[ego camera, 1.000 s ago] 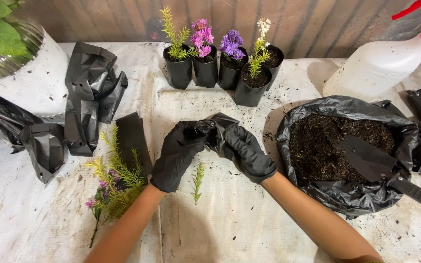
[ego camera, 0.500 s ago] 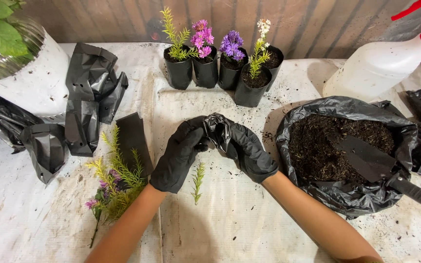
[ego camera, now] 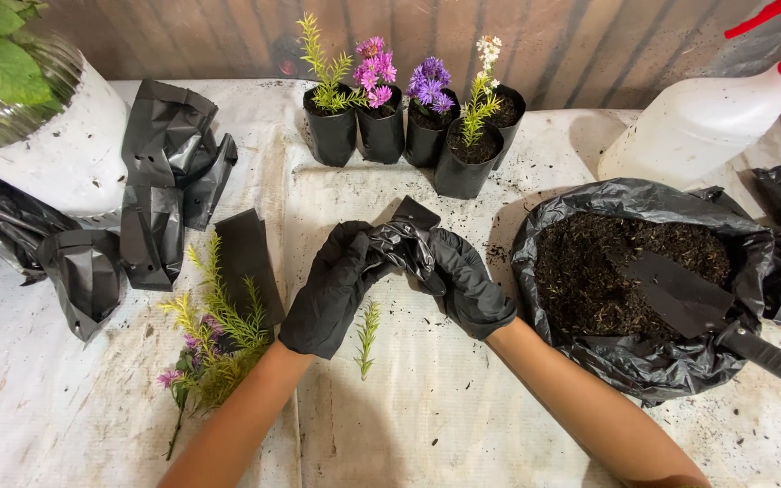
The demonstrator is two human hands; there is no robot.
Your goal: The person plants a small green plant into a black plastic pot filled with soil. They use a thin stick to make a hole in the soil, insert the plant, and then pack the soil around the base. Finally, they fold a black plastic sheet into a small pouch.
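Note:
Both my hands wear black gloves and meet at the middle of the table. My left hand (ego camera: 332, 287) and my right hand (ego camera: 468, 282) together grip a crumpled black plastic nursery bag (ego camera: 406, 237), pulling at its rim. A small green sprig (ego camera: 367, 335) lies on the white cloth just below my hands. A bunch of green, yellow and purple cuttings (ego camera: 212, 335) lies to the left of my left forearm.
Several filled black bags with flowering plants (ego camera: 409, 116) stand at the back. A black sack of soil (ego camera: 636, 287) with a black trowel (ego camera: 698, 307) sits right. Empty black bags (ego camera: 151, 194), a white pot (ego camera: 42, 149) and a spray bottle (ego camera: 711, 113) ring the table.
My hands have worked the black bag, shifting my fingers along its rim and turning it slightly. Nothing else has moved.

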